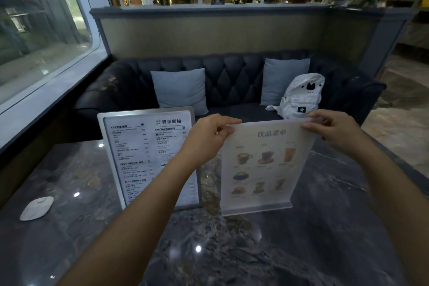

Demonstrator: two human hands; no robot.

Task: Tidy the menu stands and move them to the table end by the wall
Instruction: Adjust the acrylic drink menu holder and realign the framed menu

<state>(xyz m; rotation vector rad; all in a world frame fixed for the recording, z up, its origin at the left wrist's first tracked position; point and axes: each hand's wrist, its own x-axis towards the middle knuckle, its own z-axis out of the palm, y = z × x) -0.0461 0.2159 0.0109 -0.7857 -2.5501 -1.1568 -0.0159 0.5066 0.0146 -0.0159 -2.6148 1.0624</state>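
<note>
Two menu stands are upright on the dark marble table (325, 239). The clear acrylic stand with drink pictures (264, 167) is right of centre, its base resting on the table. My left hand (209, 134) pinches its top left corner and my right hand (334, 130) pinches its top right corner. A grey-framed text menu stand (144, 153) is just to its left, partly covered by my left forearm.
A small white rounded device (37, 208) lies near the table's left edge, below the window wall (41, 58). Behind the table is a dark tufted sofa (232, 76) with two blue cushions and a white backpack (301, 96).
</note>
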